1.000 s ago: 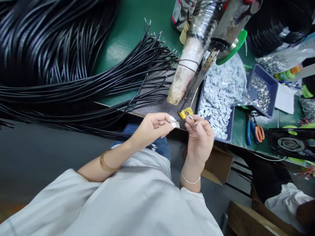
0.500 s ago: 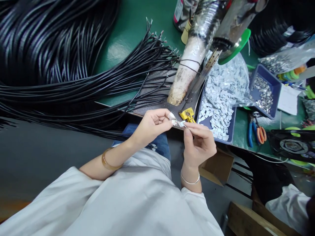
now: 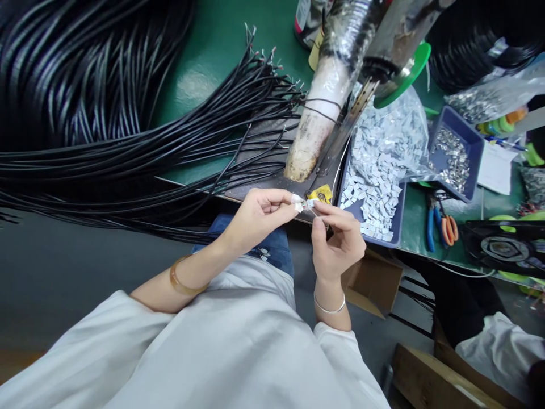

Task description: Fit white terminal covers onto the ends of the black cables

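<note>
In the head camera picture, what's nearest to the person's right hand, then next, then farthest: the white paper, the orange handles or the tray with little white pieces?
From the right hand:
1. Tray with little white pieces: just beside it, on the right.
2. Orange handles: right of that tray.
3. White paper: farther right and higher up.

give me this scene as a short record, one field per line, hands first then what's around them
left hand: thumb and finger pinched beside a small white piece; exact hold too small to tell
right hand: thumb and index finger pinched at a thin item near that piece
beyond hands: yellow item
left side: bundled black cables
right side: blue tray of white pieces; orange-handled tool
below bench: open cardboard box
</note>
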### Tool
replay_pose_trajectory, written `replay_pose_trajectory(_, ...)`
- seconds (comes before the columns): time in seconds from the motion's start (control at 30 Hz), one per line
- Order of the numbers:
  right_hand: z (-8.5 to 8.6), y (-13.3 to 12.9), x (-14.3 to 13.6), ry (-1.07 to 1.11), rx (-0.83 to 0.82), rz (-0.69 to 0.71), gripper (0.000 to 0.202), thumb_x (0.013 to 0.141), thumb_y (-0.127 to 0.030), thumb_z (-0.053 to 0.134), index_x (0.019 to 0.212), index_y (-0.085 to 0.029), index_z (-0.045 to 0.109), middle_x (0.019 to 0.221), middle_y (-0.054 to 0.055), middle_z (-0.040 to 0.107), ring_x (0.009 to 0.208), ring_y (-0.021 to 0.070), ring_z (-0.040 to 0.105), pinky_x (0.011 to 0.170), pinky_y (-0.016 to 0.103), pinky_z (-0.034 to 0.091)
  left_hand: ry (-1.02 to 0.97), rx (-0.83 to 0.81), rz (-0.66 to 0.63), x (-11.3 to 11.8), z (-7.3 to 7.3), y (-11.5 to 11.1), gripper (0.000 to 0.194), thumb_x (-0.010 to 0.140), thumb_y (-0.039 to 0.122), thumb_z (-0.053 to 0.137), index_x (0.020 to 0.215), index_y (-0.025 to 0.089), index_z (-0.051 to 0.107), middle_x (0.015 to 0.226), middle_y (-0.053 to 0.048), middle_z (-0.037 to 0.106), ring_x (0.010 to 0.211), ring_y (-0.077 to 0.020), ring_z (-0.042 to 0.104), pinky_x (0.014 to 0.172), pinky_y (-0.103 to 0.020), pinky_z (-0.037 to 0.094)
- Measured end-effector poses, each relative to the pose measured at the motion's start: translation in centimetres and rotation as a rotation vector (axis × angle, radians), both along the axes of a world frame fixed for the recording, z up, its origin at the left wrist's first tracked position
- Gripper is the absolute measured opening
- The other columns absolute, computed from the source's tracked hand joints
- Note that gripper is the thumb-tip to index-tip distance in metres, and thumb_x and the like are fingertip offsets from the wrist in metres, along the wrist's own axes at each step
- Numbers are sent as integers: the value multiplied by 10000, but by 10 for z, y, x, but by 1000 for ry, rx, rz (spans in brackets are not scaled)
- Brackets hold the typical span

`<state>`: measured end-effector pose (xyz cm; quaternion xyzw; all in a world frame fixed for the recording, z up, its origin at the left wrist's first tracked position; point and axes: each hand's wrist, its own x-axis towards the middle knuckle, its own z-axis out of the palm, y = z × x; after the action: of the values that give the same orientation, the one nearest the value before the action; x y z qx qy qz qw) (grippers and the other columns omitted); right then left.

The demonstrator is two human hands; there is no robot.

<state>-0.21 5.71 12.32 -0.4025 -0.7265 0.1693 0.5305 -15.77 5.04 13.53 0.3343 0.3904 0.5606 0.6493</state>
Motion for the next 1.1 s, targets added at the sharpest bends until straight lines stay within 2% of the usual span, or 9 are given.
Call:
replay_pose_trajectory(0.13, -1, 2, 1, -149, 184, -16, 181, 807, -68, 682, 916, -201, 629, 996, 49, 769, 907, 163, 745, 805, 294, 614, 33, 4, 18, 0, -1, 4, 36, 734, 185, 765, 727, 153, 749, 606, 35, 612, 556, -58, 505, 643, -185, 474)
replay_pose_trajectory(0.3, -4, 5, 0, -235, 282, -41, 204, 797, -73, 693, 920, -209, 604, 1011, 47, 774, 888, 155, 754, 776, 255, 618, 114, 2, 120, 4, 2, 8, 16, 695, 152, 748, 708, 145, 753, 686, -2, 695, 651, -97, 609, 664, -195, 508)
replay_pose_trajectory(0.37, -6, 6, -1, -180, 237, -31, 194, 819, -82, 665, 931, -221, 587, 1076, 52, 759, 917, 166, 752, 759, 279, 635, 129, -9, 144, 6, 5, 9, 20, 687, 146, 727, 688, 139, 745, 652, 4, 677, 600, -83, 577, 614, -186, 491)
replay_pose_trajectory(0.47, -7, 8, -1, -88, 84, -11, 132, 865, -110, 607, 923, -222, 570, 1181, 78, 721, 974, 191, 744, 721, 327, 655, 172, -23, 185, 7, 8, 11, 22, 667, 131, 712, 647, 134, 720, 545, 38, 583, 504, -52, 469, 514, -167, 413)
replay_pose_trajectory(0.57, -5, 9, -2, -67, 3, 1, 96, 876, -124, 600, 903, -211, 572, 1180, 89, 717, 973, 193, 743, 716, 329, 658, 223, -28, 227, 9, 11, 13, 53, 671, 134, 699, 618, 137, 694, 516, 49, 522, 488, -46, 414, 474, -165, 348)
replay_pose_trajectory(0.67, -1, 9, -4, -64, -8, -3, 100, 866, -122, 615, 911, -207, 588, 1176, 90, 716, 967, 186, 741, 727, 327, 661, 251, -15, 233, 10, 11, 12, 66, 696, 156, 686, 632, 141, 692, 546, 34, 546, 511, -58, 433, 489, -175, 360)
replay_pose_trajectory(0.83, 4, 8, -5, -64, 9, 6, 139, 826, -93, 652, 897, -205, 613, 1165, 86, 716, 1069, 209, 710, 809, 371, 664, 287, -3, 235, 10, 9, 10, 58, 714, 180, 693, 676, 142, 714, 586, 16, 583, 526, -71, 446, 510, -194, 373)
replay_pose_trajectory(1.0, 2, 8, -3, -81, -2, -30, 136, 825, -102, 656, 895, -210, 610, 1081, 64, 738, 913, 175, 739, 639, 279, 642, 322, -7, 182, 9, 4, 9, 54, 712, 189, 706, 672, 151, 710, 555, 25, 518, 522, -79, 434, 500, -201, 350)
replay_pose_trajectory(1.1, 5, 9, -4, -106, 5, -53, 154, 816, -102, 673, 913, -218, 642, 1070, 57, 744, 929, 181, 736, 596, 258, 619, 325, -5, 197, 10, 6, 8, 48, 710, 189, 708, 679, 153, 710, 549, 28, 498, 504, -72, 397, 477, -200, 314)
